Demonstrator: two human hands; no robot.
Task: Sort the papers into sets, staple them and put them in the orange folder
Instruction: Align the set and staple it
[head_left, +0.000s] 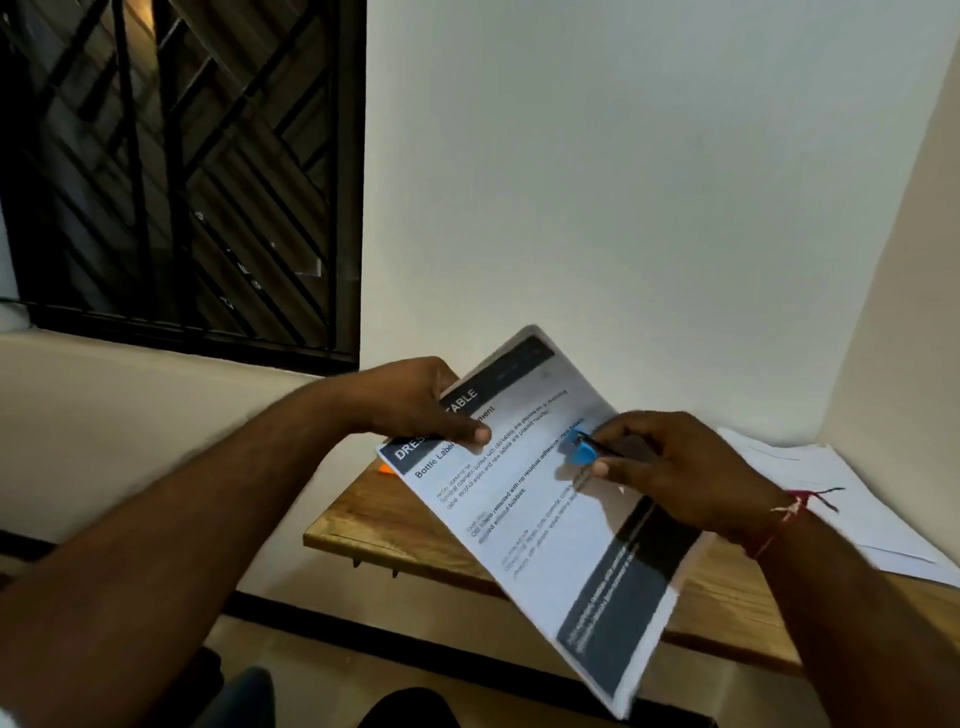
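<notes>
Above wooden table, left fingers pinch dark-bannered papers; right fingers grip blue object

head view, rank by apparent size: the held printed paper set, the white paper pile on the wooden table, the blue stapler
1. held printed paper set (nearest the camera)
2. white paper pile, partly hidden
3. blue stapler

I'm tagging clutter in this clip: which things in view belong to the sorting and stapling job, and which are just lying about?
For the job: printed paper set, held by the left hand; blue stapler, pinched in the right hand; loose papers at far right; orange sliver behind the set, perhaps the folder.
Just there: wooden table; barred window; white wall.
</notes>
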